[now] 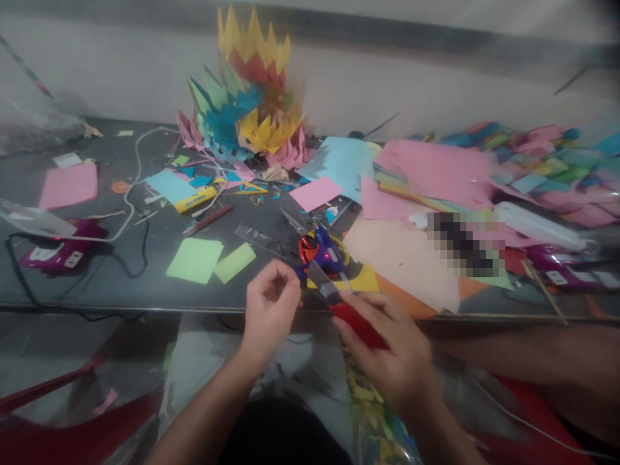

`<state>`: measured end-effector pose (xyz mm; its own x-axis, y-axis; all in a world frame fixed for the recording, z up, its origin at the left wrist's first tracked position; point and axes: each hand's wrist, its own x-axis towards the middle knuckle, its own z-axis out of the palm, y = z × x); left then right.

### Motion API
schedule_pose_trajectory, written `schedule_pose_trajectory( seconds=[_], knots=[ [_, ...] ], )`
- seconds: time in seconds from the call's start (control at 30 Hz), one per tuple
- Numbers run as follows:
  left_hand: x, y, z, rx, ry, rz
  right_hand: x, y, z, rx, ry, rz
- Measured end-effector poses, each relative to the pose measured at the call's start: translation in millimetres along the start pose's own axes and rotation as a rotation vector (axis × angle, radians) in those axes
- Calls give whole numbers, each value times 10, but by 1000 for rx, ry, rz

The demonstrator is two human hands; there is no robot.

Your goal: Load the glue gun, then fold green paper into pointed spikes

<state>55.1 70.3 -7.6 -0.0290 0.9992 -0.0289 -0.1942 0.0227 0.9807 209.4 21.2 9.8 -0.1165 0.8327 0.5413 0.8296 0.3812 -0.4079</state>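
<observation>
- We see the right hand (387, 342) clamped on a red-handled tool with a flat grey blade (362, 326), thumb on one side of the handle and fingers on the other
- The tool is held in front of the table's near edge; its blade slants up and to the left, towards the left hand (272, 300)
- Left hand: fingers curled in towards the thumb; we cannot tell whether the tips meet or pinch anything
- Beyond the blade, on the dark flat-topped table (130, 284), we note a blue-purple plastic glue gun (330, 250) with a small red light
- Beside the glue gun, a pair of scissors with orange-red handles (309, 247), blades pointing away from us
- Left of these lies a clear plastic ruler (261, 239); nearer us, a yellow paper piece (365, 279) sits near the blade
- Left of the ruler, we log a pale green paper square (195, 260) and a narrower yellow-green paper strip (235, 263) just beside it
- Farther back, a yellow plastic cutter (196, 200) and a slim dark red pen-like stick (208, 221)
- To the right, we find a large beige paper sheet (402, 258), with pink paper sheets (438, 171) behind it
- At the back stands a spiky folded-paper construction (256, 97) in yellow, red, blue, green and pink
</observation>
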Motion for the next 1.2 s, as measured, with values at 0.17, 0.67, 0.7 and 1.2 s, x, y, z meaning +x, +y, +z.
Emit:
schedule_pose_trajectory(
  seconds=[0.17, 0.67, 0.7, 1.2],
  knots=[
    [-50, -35, -10, 35, -149, 19, -57, 47, 9, 429, -45, 258],
    [-62, 56, -48, 153, -229, 15, -132, -287, 48, 1408, -187, 1008],
    [-63, 94, -62, 142, -222, 15, -141, -298, 45, 1403, -190, 1004],
    [-47, 352, -178, 95, -196, 41, -165, -374, 29, 1084, -305, 1092]
  ],
)
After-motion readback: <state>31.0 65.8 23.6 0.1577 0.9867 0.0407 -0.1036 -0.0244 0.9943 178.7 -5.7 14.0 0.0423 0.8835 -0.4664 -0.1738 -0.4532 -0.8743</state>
